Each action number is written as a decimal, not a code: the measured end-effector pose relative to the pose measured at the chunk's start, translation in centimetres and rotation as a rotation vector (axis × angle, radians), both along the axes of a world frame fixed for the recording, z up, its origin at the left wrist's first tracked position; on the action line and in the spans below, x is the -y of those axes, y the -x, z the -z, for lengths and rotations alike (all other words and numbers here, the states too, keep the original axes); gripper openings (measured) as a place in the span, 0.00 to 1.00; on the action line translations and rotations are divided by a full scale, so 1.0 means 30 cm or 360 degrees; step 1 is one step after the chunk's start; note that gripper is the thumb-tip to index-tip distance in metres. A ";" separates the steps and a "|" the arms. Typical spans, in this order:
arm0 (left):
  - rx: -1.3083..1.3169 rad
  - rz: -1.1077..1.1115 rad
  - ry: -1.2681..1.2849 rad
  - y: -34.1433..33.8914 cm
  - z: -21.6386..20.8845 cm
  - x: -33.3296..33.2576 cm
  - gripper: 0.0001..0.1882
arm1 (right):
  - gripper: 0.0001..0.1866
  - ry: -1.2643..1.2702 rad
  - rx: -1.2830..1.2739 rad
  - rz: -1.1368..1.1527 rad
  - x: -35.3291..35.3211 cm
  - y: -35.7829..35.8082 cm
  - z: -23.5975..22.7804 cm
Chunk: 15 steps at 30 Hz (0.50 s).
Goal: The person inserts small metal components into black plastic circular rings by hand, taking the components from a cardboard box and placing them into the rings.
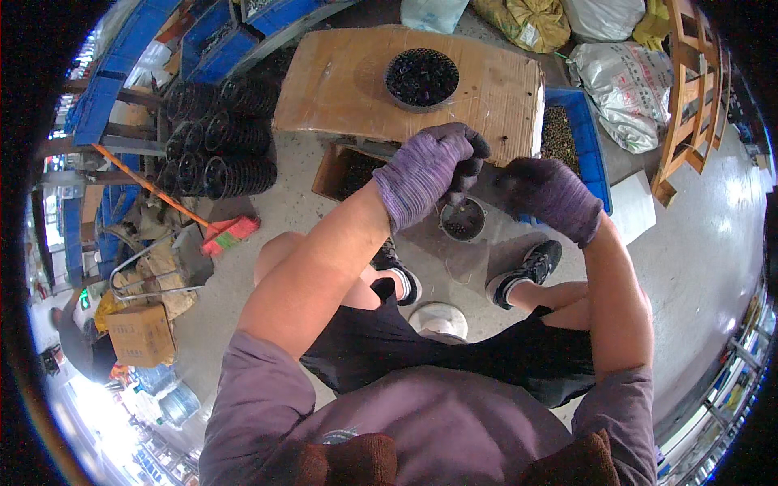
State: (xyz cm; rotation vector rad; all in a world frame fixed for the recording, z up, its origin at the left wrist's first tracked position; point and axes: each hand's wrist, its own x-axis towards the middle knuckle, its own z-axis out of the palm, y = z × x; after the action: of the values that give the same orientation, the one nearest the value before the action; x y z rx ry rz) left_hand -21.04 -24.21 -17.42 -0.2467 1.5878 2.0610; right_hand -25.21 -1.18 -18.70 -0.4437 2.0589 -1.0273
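Note:
Both hands wear purple knit gloves with dark palms and fingers, held close together above the near edge of a cardboard-covered work surface (332, 81). My left hand (438, 168) is closed with its fingers curled; whatever lies in them is hidden. Just to its right, my right hand (547, 194) is also closed, its fingertips dark and unclear. Beyond them, a round basket (421, 106) full of small black parts sits on the cardboard. Below and between the hands, a small round bowl (463, 238) with a few small pieces stands low between my feet.
A blue bin (596, 142) of small brass-coloured parts stands right of the cardboard. An open carton (326, 174) with dark contents is at its left. Black baskets (235, 154), a broom (227, 233), sacks (624, 89) and a wooden pallet (689, 105) lie around.

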 end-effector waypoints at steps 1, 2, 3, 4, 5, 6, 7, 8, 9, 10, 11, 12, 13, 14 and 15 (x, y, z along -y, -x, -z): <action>-0.0028 0.0055 0.0026 -0.001 -0.007 0.004 0.12 | 0.10 0.0074 -0.0438 -0.0067 0.005 -0.007 -0.041; -0.0030 0.0054 0.0028 -0.002 -0.001 0.007 0.12 | 0.10 0.0076 -0.0440 -0.0069 0.015 -0.008 -0.071; -0.0388 0.0160 0.0327 0.000 0.007 0.006 0.13 | 0.10 0.0141 -0.0255 0.0145 0.023 -0.009 -0.096; -0.0746 0.0266 0.0628 0.000 0.011 0.005 0.15 | 0.10 0.0207 -0.0068 0.0358 0.031 -0.012 -0.108; -0.0747 0.0266 0.0631 -0.006 0.013 0.000 0.15 | 0.10 0.0209 -0.0069 0.0358 0.040 -0.019 -0.110; -0.0780 0.0222 0.0533 -0.012 0.002 -0.017 0.16 | 0.11 0.0431 -0.0167 0.0316 0.043 -0.024 -0.113; -0.0811 0.0179 0.0435 -0.016 -0.004 -0.032 0.18 | 0.12 0.0652 -0.0265 0.0272 0.043 -0.030 -0.115; -0.0814 0.0185 0.0431 -0.018 0.004 -0.044 0.18 | 0.12 0.0649 -0.0269 0.0278 0.042 -0.037 -0.114; -0.0939 0.0174 0.0487 -0.023 0.014 -0.047 0.19 | 0.13 0.0633 -0.0196 0.0291 0.048 -0.042 -0.113; -0.1062 0.0164 0.0542 -0.026 0.024 -0.051 0.19 | 0.14 0.0616 -0.0120 0.0305 0.050 -0.047 -0.110; -0.1059 0.0168 0.0548 -0.027 0.036 -0.058 0.19 | 0.14 0.0622 -0.0117 0.0307 0.050 -0.049 -0.108; -0.1127 0.0141 0.0610 -0.028 0.042 -0.067 0.19 | 0.14 0.0592 -0.0155 0.0323 0.050 -0.054 -0.108; -0.1193 0.0113 0.0673 -0.029 0.050 -0.074 0.19 | 0.15 0.0561 -0.0190 0.0338 0.049 -0.059 -0.105; -0.1173 0.0116 0.0672 -0.028 0.061 -0.075 0.19 | 0.15 0.0559 -0.0171 0.0340 0.047 -0.053 -0.098; -0.1147 0.0115 0.0606 -0.023 0.051 -0.083 0.19 | 0.15 0.0393 -0.0334 0.0280 0.036 -0.041 -0.093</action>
State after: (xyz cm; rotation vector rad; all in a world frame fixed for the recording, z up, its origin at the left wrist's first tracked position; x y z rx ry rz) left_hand -20.36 -21.72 -18.96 0.4748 2.3646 1.8732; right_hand -23.97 -2.27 -15.90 -0.5215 2.1942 -1.4011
